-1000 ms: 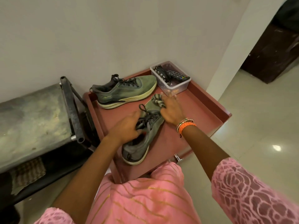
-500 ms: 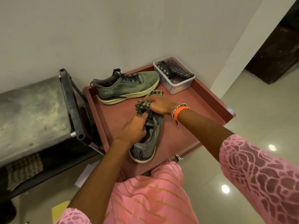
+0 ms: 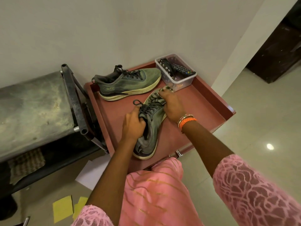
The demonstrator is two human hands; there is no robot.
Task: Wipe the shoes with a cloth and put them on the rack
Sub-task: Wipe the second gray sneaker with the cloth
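Observation:
Two grey-green sneakers lie on a reddish-brown rack top (image 3: 200, 103). The far shoe (image 3: 128, 84) rests on its sole by the wall, toe to the right. The near shoe (image 3: 150, 137) points away from me. My left hand (image 3: 132, 126) grips its collar by the laces. My right hand (image 3: 171, 105) holds a striped grey cloth (image 3: 156, 99) bunched against the shoe's toe.
A clear plastic box (image 3: 179, 79) with a remote control and a dark pouch sits at the rack's far right corner. A worn grey bench with a black metal frame (image 3: 73, 98) stands to the left. Yellow papers (image 3: 63, 207) lie on the floor. A dark doorway (image 3: 280, 51) is right.
My right hand with the cloth has moved from the lace area forward to the shoe's toe. My left hand keeps its hold on the collar.

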